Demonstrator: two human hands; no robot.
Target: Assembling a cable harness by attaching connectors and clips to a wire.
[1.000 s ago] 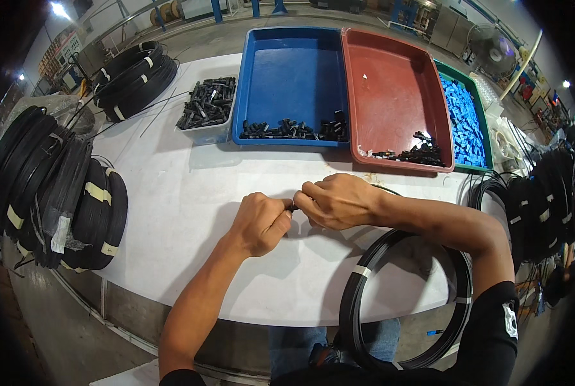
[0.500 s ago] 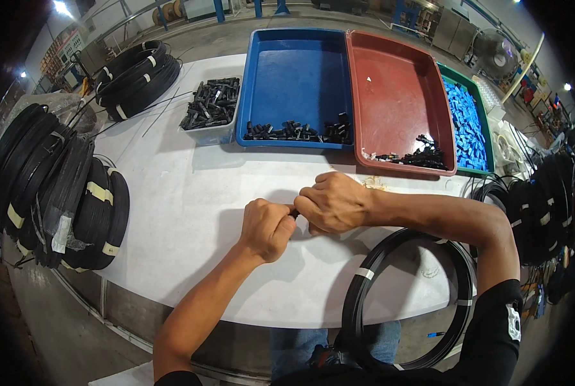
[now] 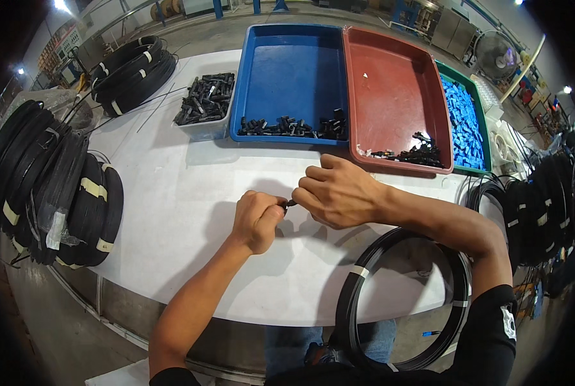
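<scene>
From the head view, both hands met over the middle of the white counter [image 3: 172, 212], just in front of the trays. The left hand [image 3: 256, 220] was curled into a tight fist, its grip closed narrow on a small black piece [image 3: 289, 203] that poked out toward the other hand. The right hand [image 3: 339, 193] lay just beside it, fingers bent down and pinched on the same small black piece, so the two grips touched at that spot; how much of the piece sat inside either fist could not be told. A large black cable coil [image 3: 365, 283] hung off the near edge of the counter, under the right forearm. Behind the hands stood a blue tray [image 3: 287, 71] with a row of black parts along its near wall, a red tray [image 3: 390, 90] with a few black parts in its near right corner, and a green tray [image 3: 477, 96] of blue parts. More black coils [image 3: 56, 193] were stacked at the left edge
</scene>
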